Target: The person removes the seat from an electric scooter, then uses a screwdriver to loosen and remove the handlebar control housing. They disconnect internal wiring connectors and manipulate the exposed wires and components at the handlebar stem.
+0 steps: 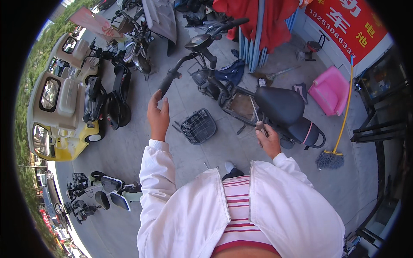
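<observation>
Several parked vehicles fill the left side of the frame: a tan-and-yellow three-wheeler (71,148) at the far left, a small light-coloured electric bike (120,201) at the lower left, a black scooter (122,92) beside the three-wheeler, and a motorcycle (137,58) at the upper left. Near the centre, a black wire basket (198,126) rests on grey pavement (129,150), in the space between the person's two hands. Just above and to the right of it, an electric scooter (279,103) stretches from its handlebars at upper centre to its black seat right of centre, with a tan patch in its footboard area. Behind it, red cloth (264,19) hangs over blue-grey poles (258,47) at the top. Farther right are a pink armchair (330,91), a yellow-handled mop (331,159) and, in the upper right corner, a red sign (348,26). Left of centre, the left hand (158,117) is raised with nothing in its grasp, its fingers loosely extended and the thumb apart; the fingertips are right by the scooter's left handlebar grip (166,83), but whether they touch it cannot be told. Right of centre, the right hand (269,139) has its fingers curled around the dark handle of a screwdriver (260,126), its thin shaft pointing up toward the footboard; contact there is unclear.
</observation>
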Demonstrator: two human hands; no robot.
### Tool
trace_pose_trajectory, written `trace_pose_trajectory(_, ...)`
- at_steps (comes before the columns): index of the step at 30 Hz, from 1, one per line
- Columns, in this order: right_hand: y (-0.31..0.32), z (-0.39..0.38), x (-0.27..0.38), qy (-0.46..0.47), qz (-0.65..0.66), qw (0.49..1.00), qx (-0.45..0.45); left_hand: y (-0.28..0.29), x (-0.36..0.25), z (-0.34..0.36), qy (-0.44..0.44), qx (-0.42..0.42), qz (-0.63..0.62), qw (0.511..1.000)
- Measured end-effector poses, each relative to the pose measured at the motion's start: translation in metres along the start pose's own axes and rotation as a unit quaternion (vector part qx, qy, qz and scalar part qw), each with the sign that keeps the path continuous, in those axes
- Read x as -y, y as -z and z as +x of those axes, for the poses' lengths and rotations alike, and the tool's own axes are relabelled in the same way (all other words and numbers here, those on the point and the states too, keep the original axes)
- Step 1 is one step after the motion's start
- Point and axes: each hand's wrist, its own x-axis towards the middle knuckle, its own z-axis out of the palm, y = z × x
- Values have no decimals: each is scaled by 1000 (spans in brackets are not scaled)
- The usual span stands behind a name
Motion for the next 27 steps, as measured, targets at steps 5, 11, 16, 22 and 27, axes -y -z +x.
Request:
trace_pose_trajectory(5,-11,13,-4,-10,0,1000,7,-50,-16,72,-119,72,114,984)
trace_pose_trajectory(11,-4,70,4,-35,-1,999,-9,-132,6,150,-193,94,303,929)
trace_pose_trajectory(16,2,138,21,-30,0,1000,7,-181,5,190,-127,160,393,897)
trace_pose_trajectory(22,12,215,44,-19,-23,999,40,-177,32,214,-126,189,358,906)
trace_pose_trajectory(27,15,258,56,-47,-45,997,50,-118,98,245,278,249,-90,923)
